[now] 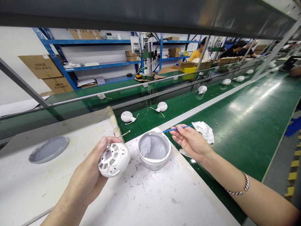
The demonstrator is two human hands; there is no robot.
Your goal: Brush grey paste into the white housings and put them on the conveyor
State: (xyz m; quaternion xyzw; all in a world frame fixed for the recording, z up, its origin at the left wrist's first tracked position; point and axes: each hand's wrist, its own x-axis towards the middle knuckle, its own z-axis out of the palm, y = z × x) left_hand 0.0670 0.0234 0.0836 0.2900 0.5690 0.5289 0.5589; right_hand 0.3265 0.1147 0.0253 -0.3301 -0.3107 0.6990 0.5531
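My left hand [90, 174] grips a white round plastic housing [114, 159] with several cut-out openings, held above the white work board [145, 197]. My right hand [191, 141] pinches a thin blue-handled brush [175, 129], its tip resting at the rim of a white tub [154, 150] of grey paste. The tub stands on the board between my hands. A metal bracelet sits on my right wrist.
A grey lid [49, 149] lies on the board at left. A crumpled white wipe [205, 130] lies by my right hand. Several white housings [127, 116] ride the green conveyor belt [235, 106]. Other people sit far down the line; blue shelves hold cartons.
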